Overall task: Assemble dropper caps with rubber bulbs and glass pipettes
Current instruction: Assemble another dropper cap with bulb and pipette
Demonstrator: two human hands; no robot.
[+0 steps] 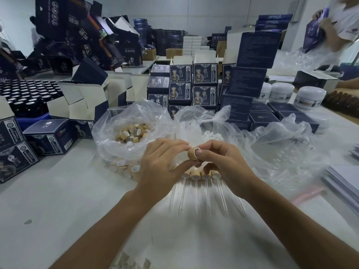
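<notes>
The right hand (223, 164) pinches a wood-coloured dropper cap (193, 153) between thumb and fingers, its open white-lined end turned toward the camera. The left hand (163, 164) meets it from the other side, its fingertips (185, 147) touching the cap's rim and its thumb reaching under it; whether those fingers hold a rubber bulb cannot be told. The cap is held above the white table (58, 200), right over a row of assembled droppers (201, 175) that lie side by side, caps away from the camera and clear glass pipettes (197, 195) pointing toward the person. Just behind the left hand an open clear plastic bag (108, 136) holds loose caps (134, 133). Beside it, behind the right hand, a second clear bag (194, 121) holds white pieces (209, 135), too blurred to name. Dark blue printed boxes (205, 74) are stacked behind the bags, white jars (308, 97) stand to the right, and a tray of dark bottles (27, 92) sits at the far left.
</notes>
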